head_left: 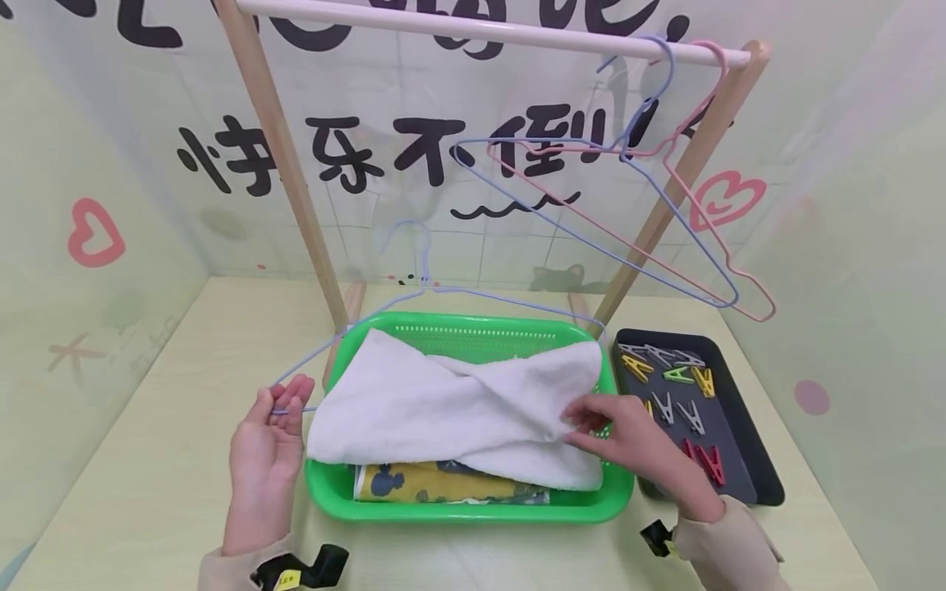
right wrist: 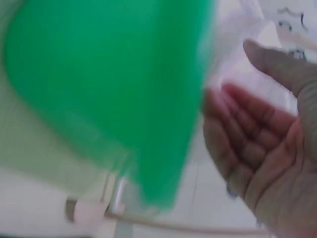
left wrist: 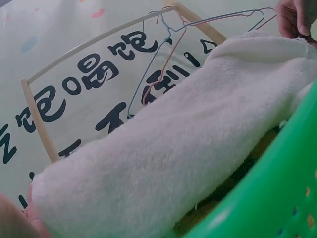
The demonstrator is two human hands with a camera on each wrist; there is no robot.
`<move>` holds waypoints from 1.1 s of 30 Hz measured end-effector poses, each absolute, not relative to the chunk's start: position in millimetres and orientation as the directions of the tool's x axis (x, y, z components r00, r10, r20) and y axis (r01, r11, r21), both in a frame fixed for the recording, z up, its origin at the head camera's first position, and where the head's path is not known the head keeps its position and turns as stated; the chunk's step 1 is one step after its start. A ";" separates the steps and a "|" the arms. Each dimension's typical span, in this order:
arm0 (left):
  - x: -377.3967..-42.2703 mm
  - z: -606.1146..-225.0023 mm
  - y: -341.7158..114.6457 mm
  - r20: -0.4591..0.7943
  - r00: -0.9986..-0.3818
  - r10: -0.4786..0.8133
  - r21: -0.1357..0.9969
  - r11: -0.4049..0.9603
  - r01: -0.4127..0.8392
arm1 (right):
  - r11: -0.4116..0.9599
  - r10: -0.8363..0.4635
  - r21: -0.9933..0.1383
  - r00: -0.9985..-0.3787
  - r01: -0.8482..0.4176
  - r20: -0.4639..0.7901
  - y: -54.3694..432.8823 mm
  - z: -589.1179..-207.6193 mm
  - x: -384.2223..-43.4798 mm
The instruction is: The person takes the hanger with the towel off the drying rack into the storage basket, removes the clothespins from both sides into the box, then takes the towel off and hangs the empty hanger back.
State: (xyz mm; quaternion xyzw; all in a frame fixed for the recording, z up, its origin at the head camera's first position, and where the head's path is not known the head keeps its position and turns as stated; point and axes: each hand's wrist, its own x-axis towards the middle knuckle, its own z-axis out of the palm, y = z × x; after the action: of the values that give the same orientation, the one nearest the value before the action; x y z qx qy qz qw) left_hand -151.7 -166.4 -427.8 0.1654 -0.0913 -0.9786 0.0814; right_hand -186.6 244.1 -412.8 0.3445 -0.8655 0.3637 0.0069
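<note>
A white towel (head_left: 458, 410) is draped over a blue wire hanger (head_left: 510, 300), whose hook and shoulders rise behind the cloth. At its left end the hanger is pinched by my left hand (head_left: 268, 447), palm turned up. My right hand (head_left: 628, 431) is at the towel's right part, fingertips right at the cloth. Seen from the right wrist, its thumb (right wrist: 272, 64) stands apart from the loosely bent fingers. Beneath the towel is a green basket (head_left: 473, 512) with a folded yellow patterned cloth (head_left: 421, 483) inside. The left wrist view shows the towel (left wrist: 133, 158) stretched wide.
A wooden rack with a white rail (head_left: 488, 31) stands behind the basket. From the rail's right end hang another blue hanger (head_left: 562, 222) and a pink hanger (head_left: 727, 254). To the right lies a black tray (head_left: 739, 443) with several clothespins (head_left: 702, 382).
</note>
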 end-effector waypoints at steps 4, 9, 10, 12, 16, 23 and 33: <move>-150.0 -421.5 -157.0 -0.311 -0.927 -0.211 0.269 -0.955 0.128 | 0.544 -0.525 -0.600 -0.796 -0.586 0.302 226.6 -408.2 -183.9; -148.3 -416.7 -150.2 -0.332 -0.917 -0.223 0.297 -0.947 0.123 | 0.602 -0.520 -0.458 -0.757 -0.654 0.396 206.9 -410.0 -184.3; -148.2 -416.3 -149.3 -0.330 -0.918 -0.221 0.296 -0.947 0.121 | 0.604 -0.523 -0.425 -0.737 -0.674 0.428 203.7 -410.9 -185.2; -147.9 -415.9 -147.8 -0.321 -0.922 -0.216 0.300 -0.947 0.118 | 0.591 -0.527 -0.379 -0.696 -0.712 0.487 198.5 -412.4 -187.3; -148.5 -415.3 -146.5 -0.318 -0.923 -0.215 0.295 -0.948 0.119 | 0.515 -0.553 -0.383 -0.639 -0.767 0.535 194.8 -412.1 -189.9; -157.7 -416.7 -160.3 -0.439 -0.862 -0.252 0.125 -0.968 0.219 | 0.356 -0.612 -0.560 -0.639 -0.748 0.465 213.0 -412.5 -187.0; -168.3 -428.5 -184.2 -0.528 -0.815 -0.238 0.003 -0.961 0.278 | 0.269 -0.601 -0.739 -0.707 -0.618 0.373 249.8 -425.4 -178.9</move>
State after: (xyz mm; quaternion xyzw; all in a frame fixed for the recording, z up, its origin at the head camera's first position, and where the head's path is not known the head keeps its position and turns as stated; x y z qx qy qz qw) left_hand -168.3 -184.2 -428.5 0.2721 0.0369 -0.9520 0.1354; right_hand -178.9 249.8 -425.4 0.3827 -0.7964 0.4682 0.0090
